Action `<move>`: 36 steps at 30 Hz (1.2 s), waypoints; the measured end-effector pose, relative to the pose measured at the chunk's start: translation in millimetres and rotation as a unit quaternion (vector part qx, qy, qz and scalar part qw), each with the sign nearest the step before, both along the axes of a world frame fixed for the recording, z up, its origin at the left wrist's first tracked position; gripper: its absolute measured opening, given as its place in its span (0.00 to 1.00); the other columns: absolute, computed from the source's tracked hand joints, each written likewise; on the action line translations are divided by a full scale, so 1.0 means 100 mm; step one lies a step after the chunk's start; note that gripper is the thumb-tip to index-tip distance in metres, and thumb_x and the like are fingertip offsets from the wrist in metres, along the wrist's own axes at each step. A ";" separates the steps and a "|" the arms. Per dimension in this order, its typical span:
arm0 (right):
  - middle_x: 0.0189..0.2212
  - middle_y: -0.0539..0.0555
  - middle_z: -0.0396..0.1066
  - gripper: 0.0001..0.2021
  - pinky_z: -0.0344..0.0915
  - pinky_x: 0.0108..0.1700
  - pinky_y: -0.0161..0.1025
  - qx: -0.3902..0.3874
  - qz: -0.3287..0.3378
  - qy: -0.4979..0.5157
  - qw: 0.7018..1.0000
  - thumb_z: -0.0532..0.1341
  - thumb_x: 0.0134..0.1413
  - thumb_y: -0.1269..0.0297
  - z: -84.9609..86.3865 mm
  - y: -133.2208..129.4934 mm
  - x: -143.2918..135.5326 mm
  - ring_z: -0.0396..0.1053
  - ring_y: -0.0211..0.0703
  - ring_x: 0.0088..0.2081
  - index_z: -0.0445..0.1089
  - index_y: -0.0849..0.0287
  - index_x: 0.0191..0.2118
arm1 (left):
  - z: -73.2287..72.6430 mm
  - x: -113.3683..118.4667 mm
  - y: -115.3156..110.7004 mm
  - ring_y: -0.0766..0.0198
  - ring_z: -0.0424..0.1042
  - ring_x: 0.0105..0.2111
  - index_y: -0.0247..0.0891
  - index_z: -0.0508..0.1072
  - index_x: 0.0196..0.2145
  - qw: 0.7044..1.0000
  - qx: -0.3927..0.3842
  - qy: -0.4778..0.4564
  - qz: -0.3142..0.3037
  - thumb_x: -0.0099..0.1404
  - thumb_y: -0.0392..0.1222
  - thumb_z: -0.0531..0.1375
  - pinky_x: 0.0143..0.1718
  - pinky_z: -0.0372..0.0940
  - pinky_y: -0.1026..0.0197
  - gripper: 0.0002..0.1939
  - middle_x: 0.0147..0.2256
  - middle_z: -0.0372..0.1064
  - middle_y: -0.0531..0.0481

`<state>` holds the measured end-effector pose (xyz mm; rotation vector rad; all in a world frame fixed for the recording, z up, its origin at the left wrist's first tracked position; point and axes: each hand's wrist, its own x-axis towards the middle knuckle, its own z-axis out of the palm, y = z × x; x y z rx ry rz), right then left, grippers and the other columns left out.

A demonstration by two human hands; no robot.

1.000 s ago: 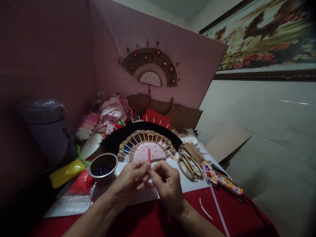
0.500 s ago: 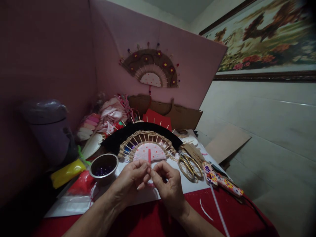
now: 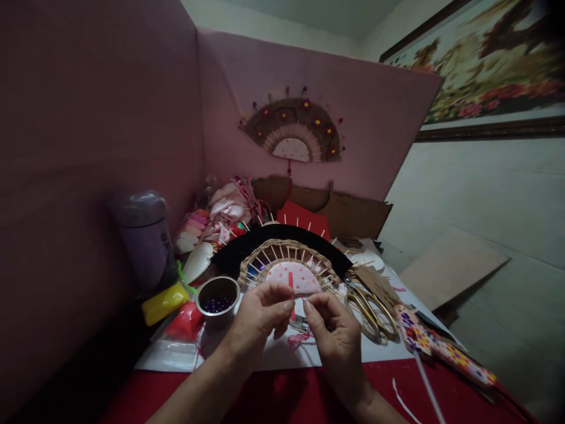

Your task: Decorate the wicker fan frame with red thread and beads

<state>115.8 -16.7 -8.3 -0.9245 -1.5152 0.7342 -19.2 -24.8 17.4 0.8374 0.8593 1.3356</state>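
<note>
My left hand (image 3: 268,311) is closed in a pinch on a narrow red strip (image 3: 291,279), which stands up above the fingertips. Just right of it, my right hand (image 3: 338,333) pinches thumb and forefinger together; whatever is between them is too small to make out. Behind both hands lies a fan with a woven rim (image 3: 289,242), a black band (image 3: 236,247) and a white, red-dotted half-round base (image 3: 304,274). A pink-red thread bundle (image 3: 299,339) rests on the white sheet (image 3: 282,356) below the fingers.
Left of my hands stand a metal bowl of dark beads (image 3: 217,295), red (image 3: 183,321) and yellow packets (image 3: 165,304), and a purple bottle (image 3: 148,247). Gold-handled scissors (image 3: 371,309) and a flower-patterned glue gun (image 3: 441,344) lie right. A finished fan (image 3: 293,126) hangs on the pink panel.
My hands have drawn slightly apart, and the right fingertips have come away from the left ones. The whole view has shifted, so everything sits further right.
</note>
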 end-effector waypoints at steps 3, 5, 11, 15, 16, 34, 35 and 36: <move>0.17 0.46 0.59 0.10 0.54 0.20 0.31 0.002 0.006 0.005 1.000 0.59 0.55 0.59 0.00 0.00 0.01 0.55 0.34 0.19 0.65 0.59 0.27 | 0.26 -0.19 -0.07 0.73 0.55 0.14 0.35 0.72 0.27 0.989 0.064 0.106 0.080 0.46 0.43 0.67 0.16 0.48 0.68 0.12 0.17 0.62 0.57; 0.17 0.46 0.58 0.11 0.53 0.20 0.31 0.007 0.006 0.008 1.000 0.58 0.56 0.58 0.00 -0.01 0.02 0.55 0.34 0.19 0.65 0.59 0.27 | 0.40 -0.40 -0.11 0.71 0.58 0.17 0.35 0.73 0.25 0.959 0.092 0.230 0.136 0.50 0.43 0.64 0.19 0.52 0.67 0.08 0.18 0.65 0.54; 0.18 0.49 0.63 0.11 0.55 0.21 0.32 -0.004 -0.011 0.008 1.000 0.60 0.54 0.57 0.01 -0.07 0.02 0.59 0.36 0.20 0.67 0.59 0.27 | 0.42 -0.93 -0.14 0.63 0.65 0.25 0.39 0.73 0.23 0.814 0.071 0.561 0.136 0.52 0.37 0.60 0.27 0.53 0.63 0.03 0.22 0.69 0.51; 0.18 0.49 0.64 0.12 0.55 0.20 0.33 -0.015 -0.039 0.022 0.999 0.61 0.52 0.56 0.03 -0.11 -0.02 0.60 0.37 0.20 0.67 0.58 0.25 | 0.37 -0.98 -0.11 0.60 0.65 0.29 0.42 0.75 0.25 0.700 0.021 0.710 0.075 0.53 0.36 0.58 0.28 0.50 0.60 0.06 0.28 0.70 0.48; 0.18 0.49 0.63 0.13 0.55 0.20 0.33 -0.016 -0.046 0.021 0.999 0.61 0.52 0.55 0.03 -0.11 -0.03 0.59 0.37 0.19 0.67 0.58 0.24 | 0.38 -0.98 -0.09 0.60 0.65 0.30 0.42 0.75 0.26 0.672 0.025 0.737 0.068 0.55 0.36 0.57 0.29 0.50 0.60 0.07 0.29 0.70 0.48; 0.18 0.49 0.63 0.12 0.57 0.20 0.32 -0.028 -0.003 0.016 0.999 0.60 0.53 0.56 0.01 -0.09 -0.02 0.60 0.37 0.20 0.66 0.58 0.25 | 0.37 -0.92 0.11 0.54 0.68 0.30 0.32 0.76 0.26 0.567 0.016 0.823 0.039 0.54 0.28 0.50 0.29 0.54 0.57 0.15 0.29 0.70 0.36; 0.18 0.49 0.63 0.12 0.57 0.20 0.32 -0.027 0.010 0.009 1.000 0.60 0.53 0.56 0.01 -0.08 -0.01 0.60 0.37 0.20 0.66 0.58 0.26 | 0.38 -0.90 0.11 0.52 0.69 0.31 0.32 0.76 0.27 0.555 0.014 0.831 0.034 0.54 0.28 0.50 0.29 0.55 0.56 0.15 0.30 0.71 0.34; 0.18 0.49 0.63 0.12 0.57 0.20 0.32 -0.025 0.020 0.003 0.999 0.60 0.53 0.57 0.00 -0.07 0.00 0.60 0.37 0.20 0.66 0.59 0.26 | 0.39 -0.89 0.12 0.51 0.70 0.32 0.31 0.77 0.28 0.544 0.014 0.838 0.030 0.54 0.28 0.50 0.30 0.55 0.56 0.15 0.31 0.71 0.33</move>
